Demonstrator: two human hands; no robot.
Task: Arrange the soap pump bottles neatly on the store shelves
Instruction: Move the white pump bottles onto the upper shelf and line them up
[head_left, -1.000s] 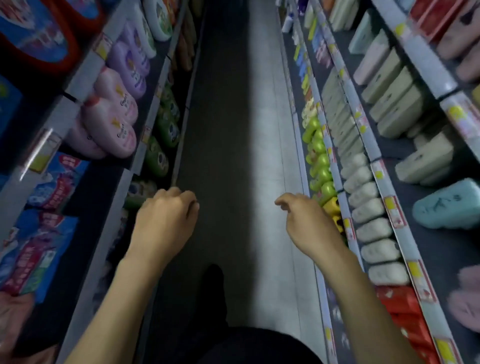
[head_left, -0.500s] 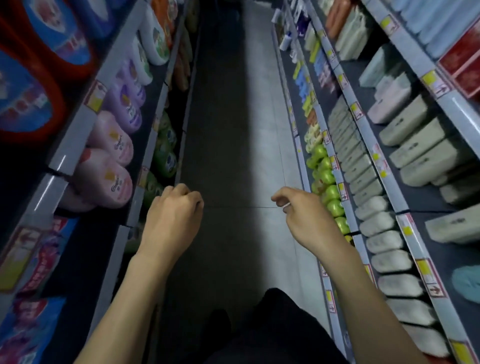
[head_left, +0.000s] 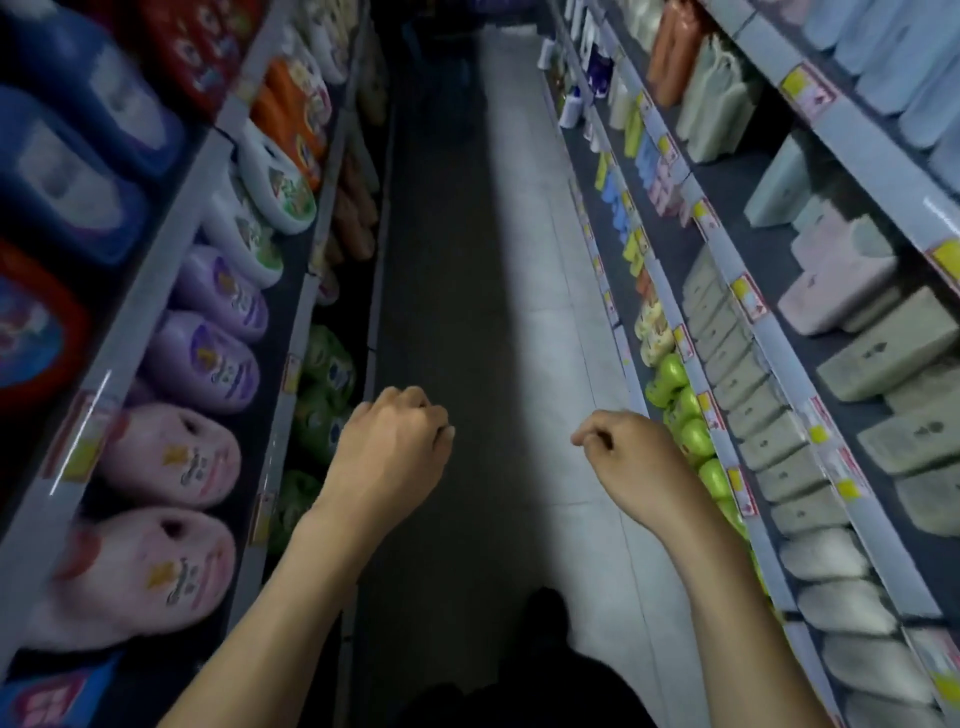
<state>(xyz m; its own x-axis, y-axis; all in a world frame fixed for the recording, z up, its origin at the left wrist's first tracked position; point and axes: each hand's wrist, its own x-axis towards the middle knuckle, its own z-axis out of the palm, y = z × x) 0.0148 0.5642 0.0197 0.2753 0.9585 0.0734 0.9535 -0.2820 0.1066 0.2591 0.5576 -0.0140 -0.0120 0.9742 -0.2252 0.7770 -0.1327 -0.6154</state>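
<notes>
Fingers (head_left: 441, 428) of the left hand (head_left: 392, 447) are curled into a loose fist and grasp nothing. The right hand (head_left: 623, 452) is likewise clenched, thumb against the curled forefinger, with nothing visible in it. Both hands are held out over the aisle floor (head_left: 493, 260), apart from either shelving run.

Progress, as judged: no bottle is in hand and no arranging is under way, so the whole task appears to be left.

Task item: no soap pump bottle can be identified with certainty. The small upright bottles (head_left: 571, 111) far down the right-hand shelving may be them, but they are too small to tell.

Surroundings:
- Nearest the right hand is a row of green round bottles (head_left: 685, 415), with grey-green packs (head_left: 769, 441) one shelf up.
- To the left are pink bottles (head_left: 171, 457) and purple bottles (head_left: 218, 358), lying on their sides as seen.
- A dark shoe (head_left: 540, 613) is on the floor below.

Nothing blocks the aisle. The reach to the far bottles is long.
</notes>
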